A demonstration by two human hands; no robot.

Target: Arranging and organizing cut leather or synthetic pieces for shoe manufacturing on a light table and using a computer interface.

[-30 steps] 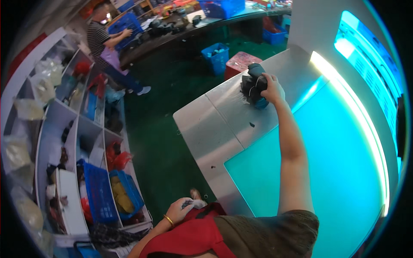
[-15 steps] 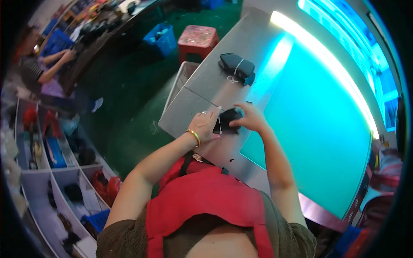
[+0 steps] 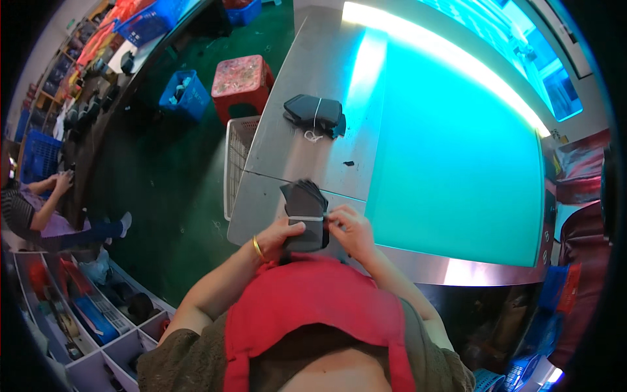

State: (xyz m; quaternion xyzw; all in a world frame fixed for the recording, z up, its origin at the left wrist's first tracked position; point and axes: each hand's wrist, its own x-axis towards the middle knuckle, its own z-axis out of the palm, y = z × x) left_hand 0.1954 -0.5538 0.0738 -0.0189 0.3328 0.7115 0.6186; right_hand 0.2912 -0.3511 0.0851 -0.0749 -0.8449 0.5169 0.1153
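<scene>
My left hand (image 3: 278,235) grips a stack of flat black pieces (image 3: 305,198), its thumb lying across the front. The pieces fan out slightly at their far end. A white string (image 3: 304,219) runs across the stack. At the right edge of the stack, the fingers of my right hand (image 3: 351,230) are pinched together where the string ends. A second black bundle (image 3: 316,112) lies farther off on the metal table (image 3: 274,210), bound with white string that has loose loops beside it.
A lit blue-green panel (image 3: 457,163) fills the table's right side. One small black scrap (image 3: 349,163) lies near the seam. Left of the table stand a pale crate (image 3: 230,176), a red stool (image 3: 238,78) and a blue basket (image 3: 191,99). Another person (image 3: 39,212) sits far left.
The stack has come closer to my body and turned, so its banded face shows. Both hands came nearer with it. My head view has swung, shifting the table leftward.
</scene>
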